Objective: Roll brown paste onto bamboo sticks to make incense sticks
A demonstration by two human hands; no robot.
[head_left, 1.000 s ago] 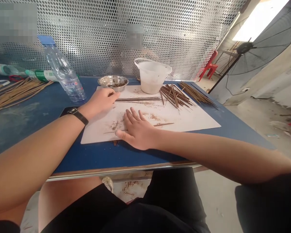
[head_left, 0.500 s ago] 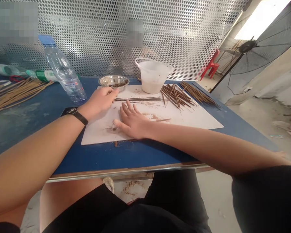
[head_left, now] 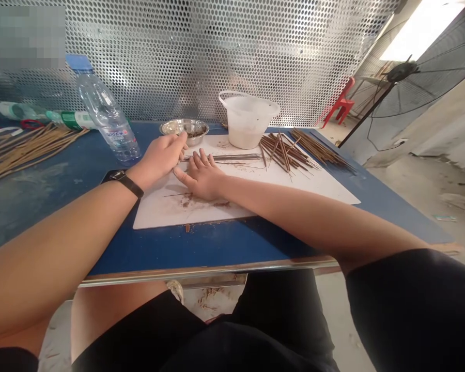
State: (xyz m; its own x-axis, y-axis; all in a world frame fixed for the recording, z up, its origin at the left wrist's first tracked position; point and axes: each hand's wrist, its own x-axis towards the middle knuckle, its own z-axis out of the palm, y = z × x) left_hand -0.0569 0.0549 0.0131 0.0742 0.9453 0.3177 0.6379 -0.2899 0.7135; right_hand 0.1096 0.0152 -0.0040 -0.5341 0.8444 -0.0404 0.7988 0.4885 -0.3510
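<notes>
My left hand point(head_left: 163, 156), with a dark band on its wrist, is closed with fingertips pressed together beside the left ends of thin dark sticks point(head_left: 236, 157). What it grips, if anything, is hidden. My right hand point(head_left: 203, 178) lies palm down on the white board point(head_left: 310, 183), fingers stretched out, its thumb close to my left hand. Whatever is under the palm cannot be seen. Brown crumbs point(head_left: 186, 200) and a short thin stick are scattered on the board near my right thumb. Behind my hands is a metal bowl point(head_left: 197, 135) with dark brown bits inside.
A translucent white bucket point(head_left: 243, 121) stands at the board's back edge. Right of it lie thick brown sticks point(head_left: 284, 152) and another bundle point(head_left: 320, 150). At left are a clear plastic bottle point(head_left: 108, 113) and tan sticks point(head_left: 34, 147). Perforated metal sheeting point(head_left: 158, 62) rises behind the blue table point(head_left: 217, 248).
My right hand has slid forward and slightly left across the board, closer to my left hand. More crumbs show where it lay. My left hand remains closed in nearly the same place.
</notes>
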